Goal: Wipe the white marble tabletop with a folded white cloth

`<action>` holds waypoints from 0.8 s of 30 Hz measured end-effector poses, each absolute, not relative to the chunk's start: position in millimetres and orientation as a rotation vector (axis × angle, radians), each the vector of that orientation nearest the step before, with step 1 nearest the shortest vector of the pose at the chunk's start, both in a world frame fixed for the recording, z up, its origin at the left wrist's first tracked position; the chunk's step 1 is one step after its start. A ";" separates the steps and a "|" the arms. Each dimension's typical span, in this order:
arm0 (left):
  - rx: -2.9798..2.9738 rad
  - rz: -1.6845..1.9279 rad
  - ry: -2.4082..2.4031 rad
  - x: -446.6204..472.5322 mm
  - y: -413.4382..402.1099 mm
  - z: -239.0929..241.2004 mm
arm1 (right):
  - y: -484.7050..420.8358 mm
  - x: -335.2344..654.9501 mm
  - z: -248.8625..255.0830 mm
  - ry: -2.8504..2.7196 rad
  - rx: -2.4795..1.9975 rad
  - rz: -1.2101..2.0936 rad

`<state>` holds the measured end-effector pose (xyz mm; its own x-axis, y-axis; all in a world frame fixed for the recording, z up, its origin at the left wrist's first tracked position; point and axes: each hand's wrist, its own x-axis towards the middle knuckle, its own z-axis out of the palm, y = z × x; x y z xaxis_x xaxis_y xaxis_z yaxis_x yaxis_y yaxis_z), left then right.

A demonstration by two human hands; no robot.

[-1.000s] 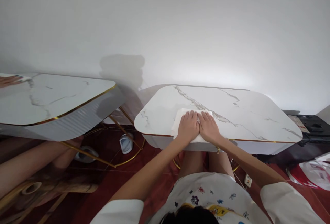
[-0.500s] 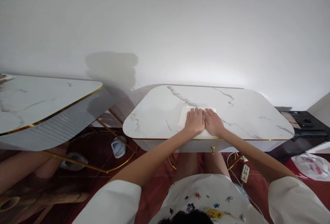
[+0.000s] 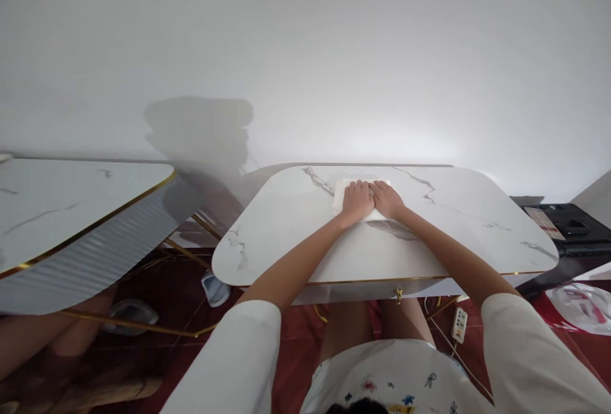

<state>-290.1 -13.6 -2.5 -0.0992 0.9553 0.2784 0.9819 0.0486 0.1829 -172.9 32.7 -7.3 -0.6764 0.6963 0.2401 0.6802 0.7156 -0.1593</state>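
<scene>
A folded white cloth (image 3: pixel 341 193) lies on the far middle of a white marble-look table (image 3: pixel 429 236) with a gold rim. My left hand (image 3: pixel 356 200) and my right hand (image 3: pixel 386 200) rest side by side on top of the cloth, palms down, fingers stretched flat and pointing away from me. Both arms reach out over the tabletop. The hands cover most of the cloth, so only its left and far edges show.
A second marble-look table (image 3: pixel 71 210) stands to the left, with another person's bare arm (image 3: pixel 42 338) below it. On the red floor are a small blue-white object (image 3: pixel 214 288), a power strip (image 3: pixel 459 325) and a plastic bag (image 3: pixel 582 307). A black case (image 3: pixel 563 228) sits at right.
Both hands have slid the cloth from the table's near edge away from me to its far side. My arms are now stretched out over the table.
</scene>
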 end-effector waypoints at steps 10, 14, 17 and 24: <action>-2.227 -0.557 -2.162 -320.9 16.4 4.7 | 52.1 -199.7 -2.9 -2.577 -1.320 0.123; -2.173 -0.629 -2.139 -325.0 25.5 -5.0 | 60.7 -205.2 -6.2 -2.526 -1.293 0.107; -2.106 -0.634 -2.143 -329.9 43.2 -6.1 | 77.3 -211.0 -6.6 -2.533 -1.273 0.070; -2.096 -0.606 -2.120 -346.5 81.8 -6.2 | 115.4 -229.2 -7.9 -2.506 -1.272 0.026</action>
